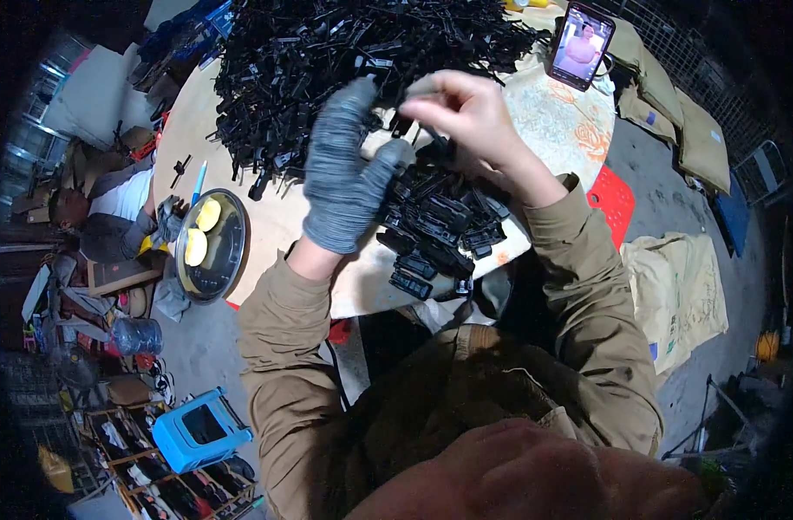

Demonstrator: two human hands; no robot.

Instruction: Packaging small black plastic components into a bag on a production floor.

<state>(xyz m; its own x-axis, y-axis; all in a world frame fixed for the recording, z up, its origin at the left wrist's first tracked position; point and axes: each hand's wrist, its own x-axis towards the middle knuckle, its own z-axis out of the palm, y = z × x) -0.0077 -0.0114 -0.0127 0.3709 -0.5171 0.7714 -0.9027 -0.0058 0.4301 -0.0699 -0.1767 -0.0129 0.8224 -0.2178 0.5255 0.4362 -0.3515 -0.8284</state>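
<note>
My left hand [340,169], in a grey knitted glove, is raised over the table with its fingers stretched up and its thumb apart. No held thing shows in it, though its fingertips are blurred. Facing it, my bare right hand [470,113] has its fingers curled to the thumb in a pinch. Dark bits show by its fingertips, but what it grips is too blurred to make out. Below both hands, by the near table edge, lies a smaller heap of black plastic parts [440,221]. Beyond them spreads a large pile of similar black parts [283,95].
A dark round tray [231,269] with yellow-and-white pieces stands at left, near a blue-handled tool [199,182]. A phone [580,45] stands at the back right. Another person [110,212] sits at left. A red stool [611,208] and sacks [678,295] are at right.
</note>
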